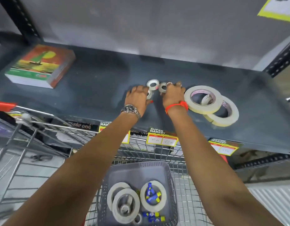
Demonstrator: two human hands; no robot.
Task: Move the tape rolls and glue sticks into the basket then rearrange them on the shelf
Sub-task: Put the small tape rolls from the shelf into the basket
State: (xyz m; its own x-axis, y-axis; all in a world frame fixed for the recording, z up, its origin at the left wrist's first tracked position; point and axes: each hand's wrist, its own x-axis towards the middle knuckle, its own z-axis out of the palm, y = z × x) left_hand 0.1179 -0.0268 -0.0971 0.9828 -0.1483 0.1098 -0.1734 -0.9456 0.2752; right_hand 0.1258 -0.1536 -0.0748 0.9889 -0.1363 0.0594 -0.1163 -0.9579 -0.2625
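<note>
Both hands are on the shelf: the left hand curls over a small clear tape roll, the right hand grips another small roll, a third roll lying between them. Two large masking tape rolls overlap just right. Below, the grey basket holds big tape rolls and blue glue sticks.

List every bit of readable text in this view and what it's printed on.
"SUPER MARKET": header of the middle price tag on the shelf edge.
"make one": dark strip below the shelf edge.
Handwritten prices on the middle price tag: too blurred to read.
Right price tag, left price tag: too blurred.
Book cover, yellow sign, glue sticks: print unreadable.
</note>
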